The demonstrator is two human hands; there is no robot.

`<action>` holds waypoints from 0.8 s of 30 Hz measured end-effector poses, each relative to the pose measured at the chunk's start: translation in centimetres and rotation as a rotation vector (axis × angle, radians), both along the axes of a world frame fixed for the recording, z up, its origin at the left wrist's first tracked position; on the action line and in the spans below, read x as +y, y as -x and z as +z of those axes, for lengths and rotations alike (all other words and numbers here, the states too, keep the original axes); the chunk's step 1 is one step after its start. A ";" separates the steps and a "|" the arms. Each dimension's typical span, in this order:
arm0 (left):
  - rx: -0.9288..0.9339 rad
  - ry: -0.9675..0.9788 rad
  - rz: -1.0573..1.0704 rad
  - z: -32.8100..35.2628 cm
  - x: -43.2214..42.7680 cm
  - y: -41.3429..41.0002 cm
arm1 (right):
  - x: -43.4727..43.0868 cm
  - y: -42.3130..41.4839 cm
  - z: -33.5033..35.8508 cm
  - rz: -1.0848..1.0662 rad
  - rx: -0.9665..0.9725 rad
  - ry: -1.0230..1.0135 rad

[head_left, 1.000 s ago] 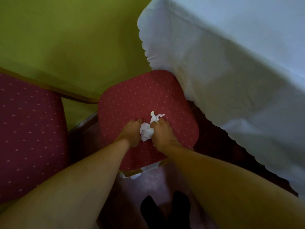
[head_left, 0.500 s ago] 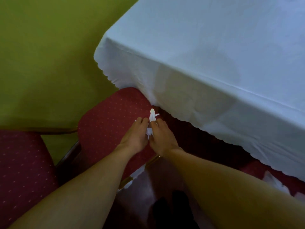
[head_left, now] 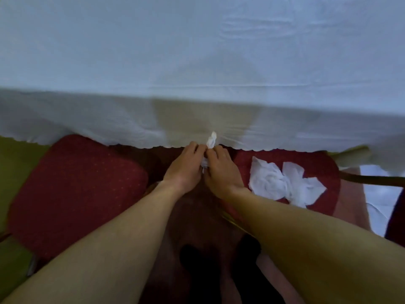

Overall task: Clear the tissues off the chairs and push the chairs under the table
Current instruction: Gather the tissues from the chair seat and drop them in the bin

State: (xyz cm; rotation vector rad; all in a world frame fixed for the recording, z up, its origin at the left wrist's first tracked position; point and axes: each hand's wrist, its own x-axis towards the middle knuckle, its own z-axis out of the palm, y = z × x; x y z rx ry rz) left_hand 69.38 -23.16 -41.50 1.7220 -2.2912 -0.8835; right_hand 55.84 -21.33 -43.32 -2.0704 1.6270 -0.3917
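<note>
tissue wad (head_left: 211, 140) lifted off left chair (head_left: 76, 189), right chair (head_left: 302, 155) now visible

White tissues (head_left: 285, 183); dotted red chair seats (head_left: 76, 189); white tablecloth (head_left: 197, 62)

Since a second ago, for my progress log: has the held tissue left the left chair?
Yes. The tissue, held by left hand and right hand, moved right off the left chair, now over the gap beside the right chair.

Left hand (head_left: 186, 170) and right hand (head_left: 221, 172) are hiding most of the tissue (head_left: 211, 139). Tablecloth (head_left: 197, 119) is covering far edges of left chair (head_left: 72, 189) and right chair (head_left: 320, 165).
</note>
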 end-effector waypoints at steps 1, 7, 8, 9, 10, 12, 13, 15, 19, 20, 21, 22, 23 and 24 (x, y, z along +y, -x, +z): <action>0.009 -0.006 -0.031 -0.3 -0.1 2.2 | 0.3 2.2 -0.1 -0.035 0.009 0.009; 0.085 -0.078 -0.210 -2.0 -0.3 13.8 | 2.7 14.1 -2.1 -0.215 0.035 0.081; 0.096 -0.085 -0.228 -2.4 -0.4 15.5 | 2.9 15.7 -2.5 -0.244 0.031 0.082; 0.104 -0.092 -0.242 -2.9 -0.4 17.1 | 3.1 17.2 -3.1 -0.272 0.028 0.077; 0.109 -0.098 -0.246 -3.3 -0.4 18.4 | 3.3 18.4 -3.6 -0.288 0.028 0.068; 0.098 -0.109 -0.250 -4.5 -0.2 20.9 | 3.8 20.8 -4.8 -0.319 0.029 0.020; 0.089 -0.109 -0.258 -5.2 -0.1 21.9 | 4.1 21.8 -5.3 -0.339 0.038 -0.003; 0.068 -0.099 -0.309 -6.9 0.3 23.8 | 5.0 23.8 -6.5 -0.367 0.084 -0.054; -0.252 -0.056 -0.391 -10.5 1.0 26.1 | 6.9 26.4 -9.8 -0.312 0.258 -0.375; -0.372 -0.078 -0.400 -11.1 1.1 26.4 | 7.2 26.7 -10.8 -0.309 0.255 -0.430; -0.471 -0.120 -0.406 -11.7 1.3 26.7 | 7.6 27.0 -11.6 -0.316 0.223 -0.456; -0.543 -0.164 -0.405 -12.2 1.6 26.9 | 7.8 27.1 -12.4 -0.328 0.185 -0.462; -0.583 -0.192 -0.397 -12.6 1.8 27.0 | 7.8 27.3 -12.9 -0.336 0.165 -0.453; -0.607 -0.205 -0.391 -13.0 2.0 27.1 | 7.7 27.4 -13.2 -0.336 0.175 -0.439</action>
